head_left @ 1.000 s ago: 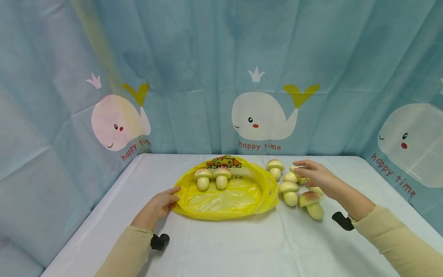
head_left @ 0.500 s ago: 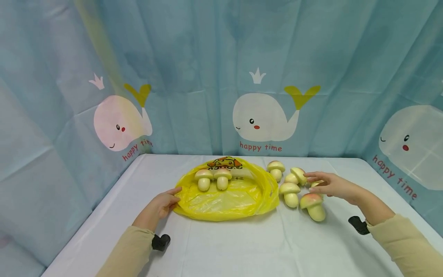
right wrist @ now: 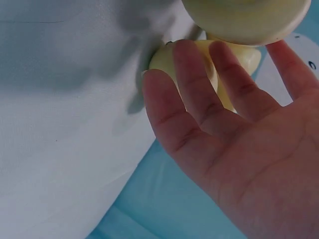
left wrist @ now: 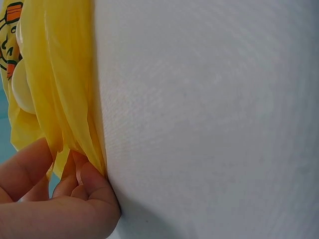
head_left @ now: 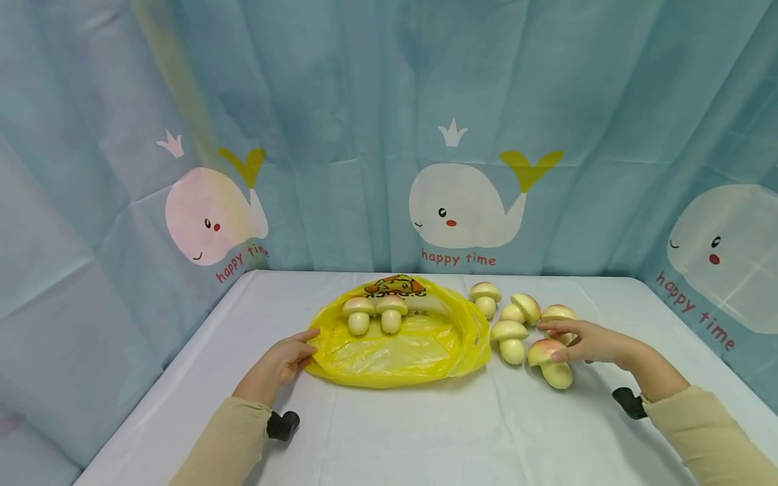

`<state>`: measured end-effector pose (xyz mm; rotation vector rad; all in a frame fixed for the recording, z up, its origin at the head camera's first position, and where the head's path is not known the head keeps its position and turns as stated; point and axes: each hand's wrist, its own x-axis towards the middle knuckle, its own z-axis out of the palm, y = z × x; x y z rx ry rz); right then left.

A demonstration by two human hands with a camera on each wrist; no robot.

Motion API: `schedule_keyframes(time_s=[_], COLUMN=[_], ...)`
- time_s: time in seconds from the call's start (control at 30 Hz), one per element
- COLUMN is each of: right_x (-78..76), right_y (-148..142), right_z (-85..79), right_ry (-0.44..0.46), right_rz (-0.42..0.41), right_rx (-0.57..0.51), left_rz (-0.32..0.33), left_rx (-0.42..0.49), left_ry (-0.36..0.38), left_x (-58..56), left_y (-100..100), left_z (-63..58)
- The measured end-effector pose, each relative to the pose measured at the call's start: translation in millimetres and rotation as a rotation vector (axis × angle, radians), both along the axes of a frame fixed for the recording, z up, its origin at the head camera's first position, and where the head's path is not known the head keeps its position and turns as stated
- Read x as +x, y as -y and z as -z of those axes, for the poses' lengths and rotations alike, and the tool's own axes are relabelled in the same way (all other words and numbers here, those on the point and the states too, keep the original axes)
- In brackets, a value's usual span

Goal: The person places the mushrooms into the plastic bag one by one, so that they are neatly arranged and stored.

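We saw tan sleeves (head_left: 221, 442) nearest, then a left hand (head_left: 281, 364) pinching the left edge of a yellow bag (head_left: 389, 378) lying on the white desk (head_left: 425, 439), and a right hand (head_left: 598, 343), fingers apart, beside the nearest mushroom (head_left: 554, 372), to the bag's right. Past that one lay four more loose mushrooms (head_left: 511, 345), while two mushrooms (head_left: 358, 322) sat side by side inside the bag. Farthest off hung a blue curtain (head_left: 340, 101) printed with whales (head_left: 464, 199)

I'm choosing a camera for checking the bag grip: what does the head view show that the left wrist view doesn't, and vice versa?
Only head: the right hand, five loose mushrooms, whale prints.
Only left wrist: a close look at curled fingers gripping gathered folds of the yellow bag.
Both: the left hand, the bag, mushrooms inside it, white tablecloth.
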<state>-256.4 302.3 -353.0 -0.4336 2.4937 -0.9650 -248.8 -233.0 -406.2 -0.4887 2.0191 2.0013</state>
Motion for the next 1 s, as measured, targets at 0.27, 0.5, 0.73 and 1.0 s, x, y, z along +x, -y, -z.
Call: schedule_keyframes(time_s=[0.27, 0.5, 0.73, 1.0], right_x=[0.7, 0.8, 0.8, 1.9], right_y=[0, 0, 3, 4], right_z=[5.1, 10.4, 12.0, 12.3], right_ry=[0.019, 0.023, 0.017, -0.006], right_rz=[0.020, 0.021, 0.024, 0.027], right_rx=[0.020, -0.003, -0.012, 0.032], left_rz=[-0.002, 0.014, 0.018, 0.012], left_rx=[0.013, 0.018, 0.018, 0.015], left_ry=[-0.002, -0.010, -0.013, -0.011], left_x=[0.6, 1.2, -0.4, -0.5], left_y=[0, 0, 0, 0], left_z=[-0.5, -0.7, 0.8, 2.3])
